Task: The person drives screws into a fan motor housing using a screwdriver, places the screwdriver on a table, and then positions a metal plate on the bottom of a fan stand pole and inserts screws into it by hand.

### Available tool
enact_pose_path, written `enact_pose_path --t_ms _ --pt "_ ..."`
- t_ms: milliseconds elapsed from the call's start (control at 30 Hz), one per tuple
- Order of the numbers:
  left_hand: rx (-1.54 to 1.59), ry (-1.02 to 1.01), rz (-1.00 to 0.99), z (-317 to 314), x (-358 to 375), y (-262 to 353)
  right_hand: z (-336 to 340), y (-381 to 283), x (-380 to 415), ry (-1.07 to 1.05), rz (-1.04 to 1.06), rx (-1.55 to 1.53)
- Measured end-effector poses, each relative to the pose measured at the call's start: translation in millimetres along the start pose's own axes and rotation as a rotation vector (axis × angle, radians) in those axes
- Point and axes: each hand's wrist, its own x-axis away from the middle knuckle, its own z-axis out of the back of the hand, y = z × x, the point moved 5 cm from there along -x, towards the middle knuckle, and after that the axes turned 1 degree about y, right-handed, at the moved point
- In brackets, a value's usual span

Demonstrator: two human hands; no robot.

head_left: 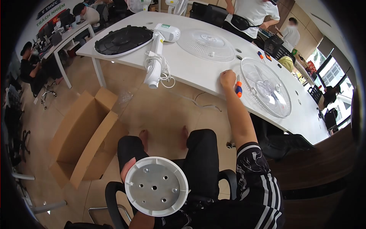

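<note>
My left hand (128, 168) grips the edge of a round white plastic fan base (156, 187) above my lap. A metal plate with several holes and screws faces up from it. My right hand (228, 79) rests closed at the table's near edge; whatever its fingers hold, if anything, is hidden. Just right of it lies a screwdriver (239, 88) with a blue and orange handle. Beyond that is a fan grille (284, 105) with a clear fan blade (268, 87) over it.
On the white table (198, 78) are a white fan body (155, 57) with coiled cord, a black round part (124, 40), another grille (207, 45) and a second screwdriver (260, 55). An open cardboard box (82, 133) stands on the floor at left. Other people are in the background.
</note>
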Motion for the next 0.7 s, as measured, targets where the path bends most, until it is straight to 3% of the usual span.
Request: enact_pose_path --t_ms 233,300,400,433,467,533,633,667,700 --pt "0.068 0.07 0.118 -4 18 4 33 -19 22 -0.06 0.094 -0.067" --pt "0.066 0.105 0.129 -12 21 13 58 -42 47 -0.253 -0.062 -0.592" --pt "0.04 0.163 0.148 -14 29 34 161 -114 128 -0.451 0.074 -0.988" --pt "0.019 0.043 -0.041 -10 32 32 204 -137 159 -0.497 0.117 -1.081" --pt "-0.051 0.032 -0.065 -12 37 32 250 -154 191 -0.533 0.16 -1.167" --pt "-0.24 -0.048 -0.215 -24 45 35 332 -177 253 -0.595 0.306 -1.245" --pt "-0.214 -0.103 -0.254 -52 61 50 419 -199 321 -0.748 0.718 -1.201" --pt "-0.12 -0.079 -0.157 -59 68 47 436 -206 336 -0.759 0.854 -1.124" --pt "-0.119 -0.094 -0.174 -66 75 51 442 -206 344 -0.737 0.867 -1.124"
